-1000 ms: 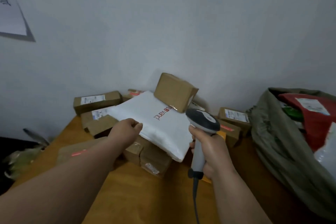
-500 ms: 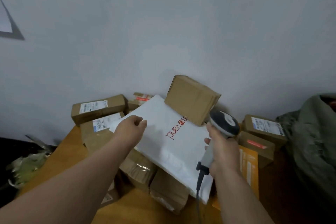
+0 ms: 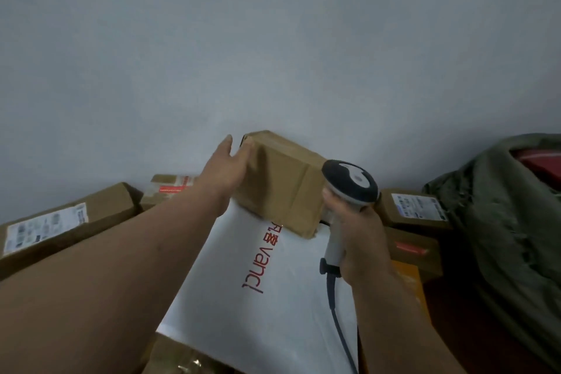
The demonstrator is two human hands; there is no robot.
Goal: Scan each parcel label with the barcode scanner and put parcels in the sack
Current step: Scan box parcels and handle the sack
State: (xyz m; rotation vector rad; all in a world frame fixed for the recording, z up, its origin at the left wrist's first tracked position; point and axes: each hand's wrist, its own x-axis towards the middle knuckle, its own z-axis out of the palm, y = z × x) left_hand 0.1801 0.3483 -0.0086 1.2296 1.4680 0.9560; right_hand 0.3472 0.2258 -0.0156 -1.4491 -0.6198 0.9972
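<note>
The right hand (image 3: 358, 240) is gripping the grey-and-white handheld barcode scanner (image 3: 349, 184) above a flat white plastic mailer bag (image 3: 273, 297). Farther back, the left hand (image 3: 226, 174) is touching, fingers straight, the brown taped cardboard box (image 3: 288, 191) lying on that mailer by the wall, left of the olive-green fabric sack (image 3: 501, 222).

Top box (image 3: 285, 188) is plain brown cardboard, matt, wrapped in shiny clear tape that's wrinkled along the edges. The mailer (image 3: 273, 291) under it looks like smooth white plastic film, slightly glossy, red print. Scanner (image 3: 349, 191) is hard plastic, dark grey head, pale handle, faint sheen. Sack (image 3: 501, 222) on the right is coarse olive cloth, matt and creased. Wall (image 3: 273, 39) is flat matt paint.
</note>
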